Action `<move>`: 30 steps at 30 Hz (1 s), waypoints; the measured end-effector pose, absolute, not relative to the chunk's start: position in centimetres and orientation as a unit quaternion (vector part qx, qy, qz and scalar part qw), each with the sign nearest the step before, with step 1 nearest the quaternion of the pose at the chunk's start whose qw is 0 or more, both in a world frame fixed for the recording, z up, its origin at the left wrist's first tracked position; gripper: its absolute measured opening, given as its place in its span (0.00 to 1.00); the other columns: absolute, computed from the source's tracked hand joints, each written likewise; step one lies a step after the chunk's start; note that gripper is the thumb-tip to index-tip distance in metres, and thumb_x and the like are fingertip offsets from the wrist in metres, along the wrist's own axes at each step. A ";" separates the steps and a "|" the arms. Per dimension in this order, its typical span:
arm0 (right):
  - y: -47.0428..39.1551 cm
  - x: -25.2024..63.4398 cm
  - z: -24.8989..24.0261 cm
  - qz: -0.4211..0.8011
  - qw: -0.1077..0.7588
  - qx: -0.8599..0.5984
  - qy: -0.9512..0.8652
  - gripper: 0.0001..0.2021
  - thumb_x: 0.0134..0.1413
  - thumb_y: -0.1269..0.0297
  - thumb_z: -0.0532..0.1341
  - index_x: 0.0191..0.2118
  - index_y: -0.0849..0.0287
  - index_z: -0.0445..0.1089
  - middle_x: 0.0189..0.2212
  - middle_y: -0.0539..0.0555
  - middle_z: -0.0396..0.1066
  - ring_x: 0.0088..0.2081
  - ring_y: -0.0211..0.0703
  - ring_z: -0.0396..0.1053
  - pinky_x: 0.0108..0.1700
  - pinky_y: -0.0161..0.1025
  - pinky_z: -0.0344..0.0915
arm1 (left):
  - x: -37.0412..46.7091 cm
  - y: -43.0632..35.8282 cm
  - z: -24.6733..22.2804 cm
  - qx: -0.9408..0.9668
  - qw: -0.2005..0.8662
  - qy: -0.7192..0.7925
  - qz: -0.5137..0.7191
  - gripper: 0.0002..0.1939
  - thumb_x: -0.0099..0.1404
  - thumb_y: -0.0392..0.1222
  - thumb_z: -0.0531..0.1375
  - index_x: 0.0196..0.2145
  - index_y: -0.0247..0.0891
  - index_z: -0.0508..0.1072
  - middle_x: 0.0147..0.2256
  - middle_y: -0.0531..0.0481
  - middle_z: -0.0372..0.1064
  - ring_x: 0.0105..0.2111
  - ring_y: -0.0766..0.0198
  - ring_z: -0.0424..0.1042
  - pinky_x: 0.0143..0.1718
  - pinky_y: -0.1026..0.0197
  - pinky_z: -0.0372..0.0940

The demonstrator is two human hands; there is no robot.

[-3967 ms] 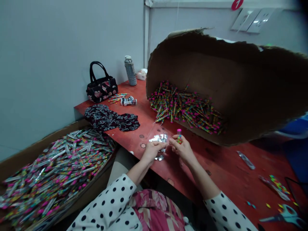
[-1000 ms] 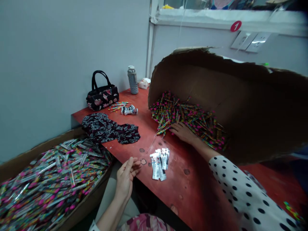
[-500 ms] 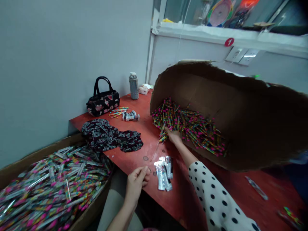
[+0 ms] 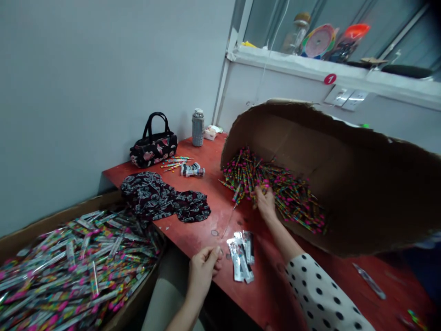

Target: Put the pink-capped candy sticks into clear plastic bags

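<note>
My right hand [image 4: 265,202] reaches into the front of a pile of slim multicoloured pencil-like sticks with pink ends [image 4: 285,193]. Its fingers are curled around some of them; how many is hidden. The pile lies inside a large cardboard box [image 4: 310,133] tipped on its side. Near the table's front edge, my left hand [image 4: 203,271] is closed, thumb pressed to the fingers. Whatever it may hold is too small to make out. Just right of it lie several silvery flat packets [image 4: 241,262]. A loose stick in clear wrapping [image 4: 236,193] rests before the pile.
Below the red table [image 4: 193,234], at left, a carton of wrapped sticks [image 4: 76,262] stands. A dark patterned cloth [image 4: 155,197], a floral handbag [image 4: 155,149], a bottle [image 4: 197,128] and small striped bundles [image 4: 193,170] occupy the left side. A cutter-like tool [image 4: 369,280] lies at right.
My right hand has moved right along the pile, away from the loose stick at its left front. My left hand keeps its closed pose near the table edge. The view has shifted slightly.
</note>
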State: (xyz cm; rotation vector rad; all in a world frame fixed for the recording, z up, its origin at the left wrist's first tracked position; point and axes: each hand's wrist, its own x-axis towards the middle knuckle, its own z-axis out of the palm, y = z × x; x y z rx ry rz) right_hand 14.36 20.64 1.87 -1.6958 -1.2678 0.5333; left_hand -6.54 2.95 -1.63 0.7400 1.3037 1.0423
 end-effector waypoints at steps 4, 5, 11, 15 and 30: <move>17.7 16.0 1.7 0.186 0.529 -0.598 -0.573 0.23 0.49 0.52 0.58 0.49 0.57 0.57 0.33 0.50 0.67 0.31 0.38 0.66 0.36 0.36 0.64 | -6.4 2.9 -1.7 0.335 0.602 0.573 0.444 0.22 0.53 0.57 0.58 0.27 0.32 0.73 0.16 0.53 0.62 0.17 0.72 0.59 0.18 0.71 0.54; 17.1 16.2 1.1 0.183 0.539 -0.569 -0.594 0.23 0.49 0.54 0.59 0.50 0.57 0.56 0.32 0.50 0.66 0.30 0.38 0.66 0.37 0.36 0.64 | -6.3 2.9 -1.7 0.342 0.596 0.575 0.443 0.22 0.53 0.57 0.58 0.27 0.32 0.73 0.16 0.53 0.62 0.17 0.72 0.60 0.18 0.71 0.55; 16.8 16.4 -2.3 0.077 0.404 -0.615 -0.673 0.14 0.55 0.55 0.52 0.39 0.62 0.62 0.25 0.50 0.65 0.26 0.38 0.65 0.30 0.34 0.62 | -6.2 2.6 -2.0 0.389 0.559 0.585 0.441 0.21 0.53 0.57 0.57 0.31 0.34 0.75 0.22 0.49 0.69 0.21 0.67 0.65 0.20 0.68 0.60; 19.4 15.6 -0.5 0.046 0.316 -0.602 -0.731 0.14 0.57 0.57 0.50 0.35 0.62 0.65 0.25 0.52 0.66 0.26 0.40 0.64 0.28 0.34 0.59 | -6.0 2.5 -2.0 0.407 0.547 0.591 0.432 0.21 0.54 0.57 0.57 0.32 0.35 0.75 0.22 0.49 0.69 0.21 0.66 0.67 0.21 0.67 0.61; 25.8 13.1 4.1 -0.033 0.055 -0.449 -0.891 0.08 0.53 0.69 0.56 0.39 0.59 0.67 0.36 0.57 0.70 0.41 0.46 0.65 0.48 0.42 0.53 | -5.9 2.7 -2.0 0.405 0.549 0.596 0.423 0.20 0.56 0.55 0.56 0.31 0.35 0.75 0.24 0.48 0.70 0.21 0.67 0.66 0.20 0.68 0.60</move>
